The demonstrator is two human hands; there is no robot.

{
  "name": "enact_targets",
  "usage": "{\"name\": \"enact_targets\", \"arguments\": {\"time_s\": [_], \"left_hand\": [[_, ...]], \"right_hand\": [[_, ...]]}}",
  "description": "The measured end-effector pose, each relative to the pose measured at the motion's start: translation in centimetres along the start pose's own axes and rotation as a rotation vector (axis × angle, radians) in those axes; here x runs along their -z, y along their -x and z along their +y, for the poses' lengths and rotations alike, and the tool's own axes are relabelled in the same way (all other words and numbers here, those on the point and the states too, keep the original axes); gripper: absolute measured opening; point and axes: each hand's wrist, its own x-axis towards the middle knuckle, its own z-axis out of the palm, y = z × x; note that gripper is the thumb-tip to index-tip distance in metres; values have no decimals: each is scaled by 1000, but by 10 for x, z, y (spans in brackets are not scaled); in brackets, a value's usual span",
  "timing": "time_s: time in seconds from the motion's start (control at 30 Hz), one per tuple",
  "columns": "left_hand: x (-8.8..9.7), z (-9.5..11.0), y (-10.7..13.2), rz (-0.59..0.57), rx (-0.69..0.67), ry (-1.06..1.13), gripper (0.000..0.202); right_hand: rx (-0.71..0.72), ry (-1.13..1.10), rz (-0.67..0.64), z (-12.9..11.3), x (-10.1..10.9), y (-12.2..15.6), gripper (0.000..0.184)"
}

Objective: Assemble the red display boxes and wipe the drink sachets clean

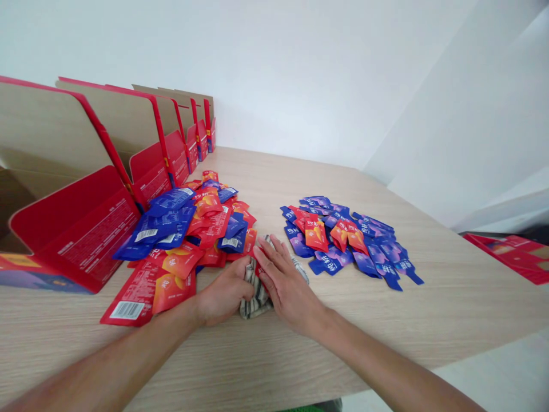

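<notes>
Near the front of the table lies a bunched striped cloth [256, 306], white with dark stripes. My left hand [225, 292] is closed on the cloth's left side. My right hand [291, 286] lies over the cloth with its fingers stretched out and together. A bit of red, perhaps a sachet, shows between the hands; most of it is hidden. Left of my left hand spreads a heap of red and blue sachets [210, 223], with large red ones [154, 286] nearest my forearm. Beyond my right hand is a second pile of mostly blue sachets [343, 234] with several red ones among them.
A row of red cardboard boxes [86, 246] stands along the left side with their flaps up. Behind the wooden table [429, 320] is a white wall. Flat red printed card [510, 257] lies at the far right, beyond the table's edge.
</notes>
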Motion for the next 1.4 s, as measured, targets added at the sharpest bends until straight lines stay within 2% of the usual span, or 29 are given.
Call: {"name": "enact_targets", "arguments": {"time_s": [0.37, 0.57, 0.67, 0.8, 0.93, 1.0, 1.1, 1.2, 1.27, 1.3, 1.4], "left_hand": [[-5, 4, 0, -21, 0, 23, 71], [-2, 3, 0, -51, -9, 20, 82], [-3, 5, 1, -46, -16, -10, 85], [-4, 7, 2, -49, -11, -35, 88], [-5, 7, 2, -72, 1, -32, 88], [-5, 7, 2, -89, 9, -15, 86], [-5, 7, 2, -96, 14, 7, 85], [-5, 8, 2, -65, 18, 4, 83], [-5, 8, 2, -58, 25, 5, 83], [-5, 8, 2, -58, 25, 8, 83], [-4, 6, 0, -56, 14, 3, 82]], "right_hand": [[4, 159, -8, 7, 3, 12, 56], [-40, 290, 18, 6, 5, 33, 55], [-109, 282, -7, -6, 13, 46, 51], [-221, 181, -142, -25, 31, 61, 70], [-266, 41, -257, -26, 61, 67, 57], [-347, -46, -215, -21, 80, 63, 59], [-561, -241, 52, -12, 98, 45, 52], [-699, -646, 306, -3, 83, 20, 51], [-673, -764, 369, 4, 58, 5, 53], [-630, -703, 376, 7, 45, 0, 53], [-480, -313, 352, 14, 15, -4, 51]]}}
